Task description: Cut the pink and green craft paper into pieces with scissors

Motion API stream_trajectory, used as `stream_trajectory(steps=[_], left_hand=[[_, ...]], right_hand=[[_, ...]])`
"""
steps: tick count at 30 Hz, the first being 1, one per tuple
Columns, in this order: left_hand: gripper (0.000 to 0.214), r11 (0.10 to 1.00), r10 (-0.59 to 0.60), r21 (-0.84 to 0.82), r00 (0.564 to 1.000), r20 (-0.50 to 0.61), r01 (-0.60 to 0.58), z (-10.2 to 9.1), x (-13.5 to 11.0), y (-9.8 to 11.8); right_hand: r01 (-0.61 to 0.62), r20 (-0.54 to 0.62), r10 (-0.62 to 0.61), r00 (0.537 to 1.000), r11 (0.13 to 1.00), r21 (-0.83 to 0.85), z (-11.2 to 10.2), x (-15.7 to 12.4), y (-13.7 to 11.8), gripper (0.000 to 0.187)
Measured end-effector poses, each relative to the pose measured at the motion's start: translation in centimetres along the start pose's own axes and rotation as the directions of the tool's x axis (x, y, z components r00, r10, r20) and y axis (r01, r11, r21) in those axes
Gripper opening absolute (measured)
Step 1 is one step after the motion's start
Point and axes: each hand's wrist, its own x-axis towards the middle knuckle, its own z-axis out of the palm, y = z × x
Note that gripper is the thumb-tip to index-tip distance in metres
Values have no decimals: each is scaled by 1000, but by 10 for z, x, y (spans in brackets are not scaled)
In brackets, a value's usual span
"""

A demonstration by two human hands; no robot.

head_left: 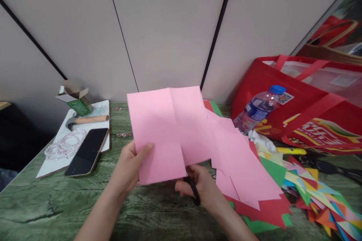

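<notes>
Scissors (194, 191), blades hidden from me, sit in the curled fingers of the right hand (206, 185) below centre frame, while the left hand (128, 166) pinches the pink paper sheet (154, 120) mid-frame, slit from its lower edge partway up the crease, the upper part uncut.

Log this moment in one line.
left hand: gripping pink sheet; right hand: holding scissors; pink sheet: creased, slit partway from lower edge; phone: lying at left
</notes>
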Motion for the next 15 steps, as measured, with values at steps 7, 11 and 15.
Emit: stream_trajectory(steps=[7, 11, 15], left_hand=[[33, 986, 168, 39, 975, -148, -164, -15, 6, 12], [24, 998, 62, 25, 998, -33, -61, -18, 5, 12], [22, 997, -71, -5, 989, 130, 72, -14, 0, 10]], right_hand=[[45, 69, -52, 996, 994, 100, -1, -3, -3, 34], [36, 171, -67, 983, 983, 178, -4, -5, -4, 48], [-30, 405, -92, 910, 958, 286, -6, -8, -6, 70]])
